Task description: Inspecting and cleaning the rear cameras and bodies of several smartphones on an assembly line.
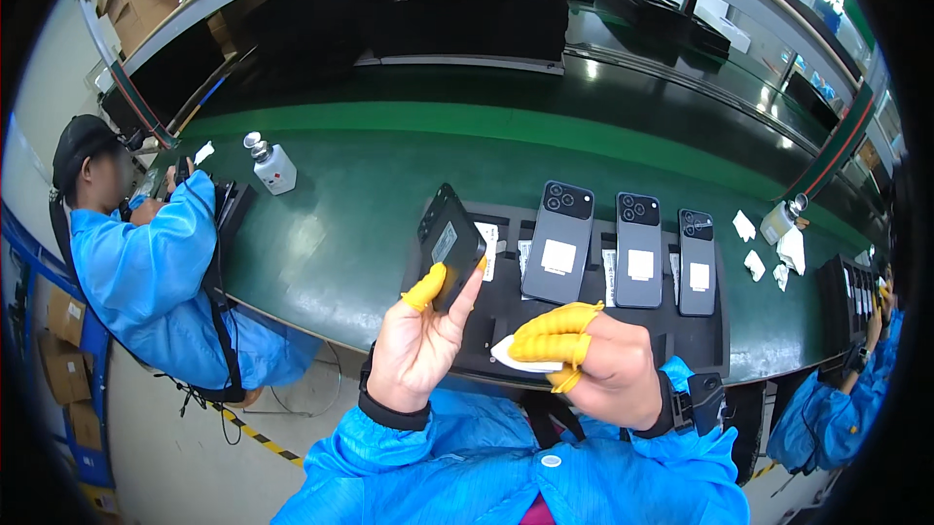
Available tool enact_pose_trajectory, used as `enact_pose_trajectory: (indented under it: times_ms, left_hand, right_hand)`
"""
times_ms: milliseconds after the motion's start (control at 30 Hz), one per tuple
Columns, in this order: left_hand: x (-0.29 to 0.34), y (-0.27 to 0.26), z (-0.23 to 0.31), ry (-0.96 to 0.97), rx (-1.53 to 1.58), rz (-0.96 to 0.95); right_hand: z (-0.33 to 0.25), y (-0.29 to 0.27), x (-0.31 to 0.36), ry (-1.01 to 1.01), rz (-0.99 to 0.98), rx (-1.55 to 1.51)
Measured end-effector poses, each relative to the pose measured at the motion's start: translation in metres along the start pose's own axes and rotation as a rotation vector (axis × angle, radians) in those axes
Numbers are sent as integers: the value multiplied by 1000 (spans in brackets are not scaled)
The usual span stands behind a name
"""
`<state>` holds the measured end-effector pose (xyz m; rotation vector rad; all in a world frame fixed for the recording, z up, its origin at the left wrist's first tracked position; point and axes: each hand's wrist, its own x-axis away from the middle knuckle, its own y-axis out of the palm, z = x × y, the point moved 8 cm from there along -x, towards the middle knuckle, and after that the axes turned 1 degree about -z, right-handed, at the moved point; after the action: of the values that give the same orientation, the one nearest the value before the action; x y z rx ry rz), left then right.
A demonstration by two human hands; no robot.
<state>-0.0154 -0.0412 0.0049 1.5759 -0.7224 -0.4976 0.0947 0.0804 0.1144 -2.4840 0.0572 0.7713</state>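
Observation:
In my left hand (pixel 416 350), a dark smartphone (pixel 449 238) stands tilted on end, its back with camera lenses and a pale label showing. Yellow finger cots cover the fingertips of both hands. My right hand (pixel 615 369) pinches a folded white wipe (pixel 521 356), to the right of the held phone and apart from it. Beneath and beyond my hands lies a black tray (pixel 506 316). Three dark grey phones rest in it, back up, each with a white label: a left one (pixel 559 233), a middle one (pixel 638 251) and a right one (pixel 696 260).
The green workbench (pixel 341 184) carries a white pump bottle (pixel 273 170) on the left. A second bottle (pixel 778 221) and crumpled white wipes (pixel 754 264) stand right of the tray. A seated co-worker (pixel 146 253) is at left, another person (pixel 827 408) at right. A shelf frame spans the back.

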Motion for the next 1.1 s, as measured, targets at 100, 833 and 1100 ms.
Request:
enact_pose_trajectory:
  times_ms: [100, 833, 1100]
  left_hand:
    - [-2, 14, -4, -17, 17, -20]
    - [-23, 28, -25, -163, 196, 52]
    - [-10, 28, -15, 89, -597, -38]
  right_hand:
    - [9, -4, 8, 64, 10, -12]
    - [24, -18, 30, 140, 70, 41]
    - [29, -23, 39, 176, 109, 53]
